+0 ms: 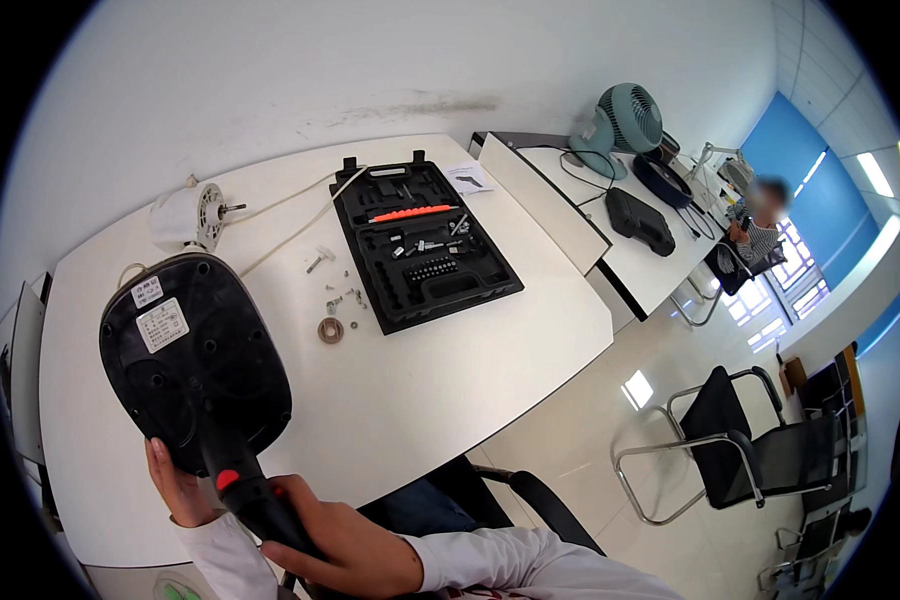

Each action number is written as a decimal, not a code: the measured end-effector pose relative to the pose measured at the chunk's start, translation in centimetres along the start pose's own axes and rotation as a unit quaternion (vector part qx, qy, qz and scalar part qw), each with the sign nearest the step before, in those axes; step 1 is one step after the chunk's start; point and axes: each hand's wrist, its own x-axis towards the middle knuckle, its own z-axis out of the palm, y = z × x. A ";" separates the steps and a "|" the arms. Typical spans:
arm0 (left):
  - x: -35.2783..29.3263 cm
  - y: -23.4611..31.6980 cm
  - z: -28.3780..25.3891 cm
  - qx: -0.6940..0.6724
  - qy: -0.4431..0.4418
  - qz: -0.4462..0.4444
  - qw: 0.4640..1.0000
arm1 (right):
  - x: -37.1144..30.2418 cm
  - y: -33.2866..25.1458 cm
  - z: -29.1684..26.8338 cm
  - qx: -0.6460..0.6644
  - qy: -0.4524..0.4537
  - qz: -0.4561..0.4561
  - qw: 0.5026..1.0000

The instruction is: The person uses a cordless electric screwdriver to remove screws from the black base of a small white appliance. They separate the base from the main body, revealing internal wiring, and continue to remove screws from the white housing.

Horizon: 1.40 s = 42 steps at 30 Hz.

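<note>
My left hand (178, 490) grips the lower edge of a black fan base (240, 350), tilted up so its underside with two white labels shows. Wrapped around a black cordless screwdriver (260, 508) with red parts is my right hand (355, 550). The tool points at the base's lower part; whether its tip sits on a screw I cannot make out. Behind the base stands a white fan motor (185, 215) with a bare shaft. Several small screws (348, 300), a brown ring-shaped part (331, 331) and a pale T-shaped piece (320, 259) lie right of the base.
An open black tool case (425, 240) with bits and an orange shaft lies on the white table (450, 370), a pale cord across its corner. A second table holds a green fan (630, 118) and a black case (640, 222). Chairs (730, 440) stand right; a person (760, 235) sits beyond.
</note>
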 end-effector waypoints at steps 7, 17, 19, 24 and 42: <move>0.1 -0.1 0.4 -0.010 -0.019 0.000 1.000 | 0.1 0.4 0.5 -0.008 0.025 -0.014 1.000; 0.0 -0.1 -0.2 -0.004 -0.016 -0.005 1.000 | 0.3 0.5 0.6 -0.026 0.019 -0.009 0.999; 0.1 -0.2 -0.5 -0.009 -0.034 -0.004 0.999 | 0.3 0.5 0.6 -0.027 0.016 -0.009 0.999; 0.2 -0.5 -0.7 0.009 -0.020 -0.005 1.000 | 0.2 0.5 0.4 -0.023 0.016 -0.010 1.000; 0.5 -0.6 -0.4 -0.011 -0.039 -0.012 0.999 | 0.2 -0.3 1.3 -0.019 -0.005 0.025 0.999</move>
